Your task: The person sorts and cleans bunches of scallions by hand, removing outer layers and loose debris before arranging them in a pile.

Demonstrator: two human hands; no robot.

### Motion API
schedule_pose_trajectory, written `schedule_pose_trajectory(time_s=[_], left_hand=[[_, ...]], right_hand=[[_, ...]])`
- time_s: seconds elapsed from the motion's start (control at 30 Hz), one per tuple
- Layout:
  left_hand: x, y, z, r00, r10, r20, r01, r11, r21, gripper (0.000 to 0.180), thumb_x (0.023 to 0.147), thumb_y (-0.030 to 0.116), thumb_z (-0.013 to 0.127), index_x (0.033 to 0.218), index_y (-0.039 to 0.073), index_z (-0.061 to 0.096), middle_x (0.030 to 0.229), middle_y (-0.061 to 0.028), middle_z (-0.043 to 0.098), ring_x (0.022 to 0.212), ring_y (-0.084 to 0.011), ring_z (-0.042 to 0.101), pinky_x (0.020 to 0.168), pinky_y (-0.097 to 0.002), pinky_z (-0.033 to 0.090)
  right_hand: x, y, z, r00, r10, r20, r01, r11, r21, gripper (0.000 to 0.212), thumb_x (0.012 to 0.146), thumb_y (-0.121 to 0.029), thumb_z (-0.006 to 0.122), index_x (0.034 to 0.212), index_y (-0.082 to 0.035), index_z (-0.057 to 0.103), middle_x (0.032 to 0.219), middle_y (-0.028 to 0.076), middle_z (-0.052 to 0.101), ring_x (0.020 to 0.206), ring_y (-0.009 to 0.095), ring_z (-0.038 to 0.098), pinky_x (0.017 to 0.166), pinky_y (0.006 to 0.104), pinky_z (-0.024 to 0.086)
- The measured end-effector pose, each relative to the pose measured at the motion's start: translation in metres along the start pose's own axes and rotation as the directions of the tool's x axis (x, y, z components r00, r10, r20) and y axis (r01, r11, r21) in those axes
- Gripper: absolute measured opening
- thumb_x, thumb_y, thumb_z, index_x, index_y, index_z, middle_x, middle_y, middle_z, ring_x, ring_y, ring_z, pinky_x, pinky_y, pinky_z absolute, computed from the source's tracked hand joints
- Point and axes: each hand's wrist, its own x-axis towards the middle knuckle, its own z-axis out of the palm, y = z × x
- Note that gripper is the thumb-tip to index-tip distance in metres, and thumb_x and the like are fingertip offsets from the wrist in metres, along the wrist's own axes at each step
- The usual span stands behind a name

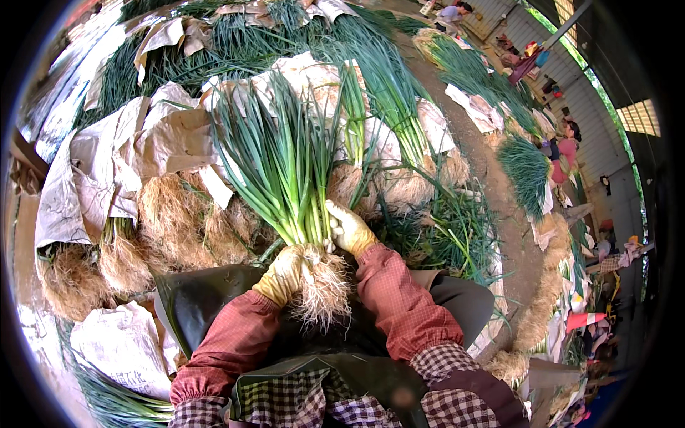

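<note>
A large bunch of green onions (296,189) stands nearly upright before me, its long leaves fanning away and its pale, stringy roots (322,292) hanging toward my lap. My left hand (281,277), in a yellowish glove, is wrapped round the white base just above the roots. On the stalks' right side, my right hand (349,228), gloved alike, presses curled fingers against the lower stems. The far side of the bunch hides part of both grips.
Rooty bundles lie at left under beige sacking (93,175). More green onions (389,93) lie beyond, and loose leaves (449,228) heap at my right. A dirt path (514,264) runs along the right, with another person (566,153) past it. A white sack (125,342) sits at lower left.
</note>
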Motion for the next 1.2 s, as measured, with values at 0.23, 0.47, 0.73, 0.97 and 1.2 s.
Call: schedule_pose_trajectory(time_s=[0.23, 0.47, 0.73, 0.97, 1.2], left_hand=[[-0.004, 0.002, 0.002, 0.997, 0.062, -0.047, -0.059, 0.995, 0.074, 0.017, 0.079, 0.002, 0.043, 0.087, -0.01, 0.051, 0.069, -0.0148, 0.054, 0.06, -0.0245, 0.055, 0.06, -0.0336, 0.05], [0.009, -0.004, -0.014, 0.999, -0.001, -0.038, 0.004, 0.997, 0.072, 0.02, 0.078, 0.001, 0.045, 0.093, -0.011, 0.053, 0.076, -0.0161, 0.057, 0.066, -0.0242, 0.057, 0.062, -0.0319, 0.05], [0.006, -0.002, -0.022, 0.997, 0.078, -0.014, -0.072, 0.969, 0.238, 0.024, 0.08, 0.005, 0.045, 0.097, -0.009, 0.054, 0.08, -0.0156, 0.059, 0.068, -0.0244, 0.058, 0.062, -0.0313, 0.05], [-0.004, 0.0, -0.021, 0.997, 0.028, 0.069, -0.038, 0.988, 0.152, 0.025, 0.081, 0.003, 0.044, 0.101, -0.009, 0.051, 0.084, -0.0157, 0.058, 0.074, -0.0249, 0.059, 0.066, -0.0334, 0.051], [-0.019, 0.015, 0.01, 0.99, 0.045, 0.132, -0.043, 0.999, -0.021, 0.031, 0.072, -0.004, 0.048, 0.103, -0.009, 0.05, 0.076, -0.012, 0.056, 0.063, -0.0221, 0.055, 0.059, -0.0299, 0.048]], right_hand=[[-0.003, 0.011, -0.001, 0.992, 0.116, -0.059, -0.105, 0.981, 0.164, 0.025, 0.088, -0.034, 0.045, 0.072, -0.015, 0.051, 0.047, -0.006, 0.036, 0.036, 0.012, 0.034, 0.035, 0.027, 0.033], [0.025, 0.006, -0.019, 1.0, -0.013, 0.02, 0.011, 0.993, 0.12, 0.02, 0.088, -0.029, 0.047, 0.085, -0.012, 0.057, 0.056, -0.006, 0.042, 0.041, 0.01, 0.042, 0.038, 0.0277, 0.042], [-0.016, 0.143, -0.104, 0.964, 0.156, -0.216, -0.213, 0.938, -0.274, 0.022, 0.083, -0.018, 0.051, 0.085, 0.001, 0.062, 0.077, 0.011, 0.062, 0.067, 0.02, 0.058, 0.057, 0.0306, 0.046], [-0.031, 0.039, -0.021, 0.985, -0.173, 0.014, 0.17, 0.944, -0.282, 0.031, 0.087, -0.032, 0.052, 0.099, -0.004, 0.056, 0.089, 0.004, 0.059, 0.077, 0.012, 0.055, 0.066, 0.0252, 0.044], [-0.027, 0.005, -0.024, 0.856, -0.349, -0.381, 0.253, 0.926, -0.279, 0.019, 0.086, -0.016, 0.049, 0.088, -0.002, 0.06, 0.069, 0.001, 0.058, 0.05, 0.007, 0.047, 0.045, 0.0213, 0.041]])
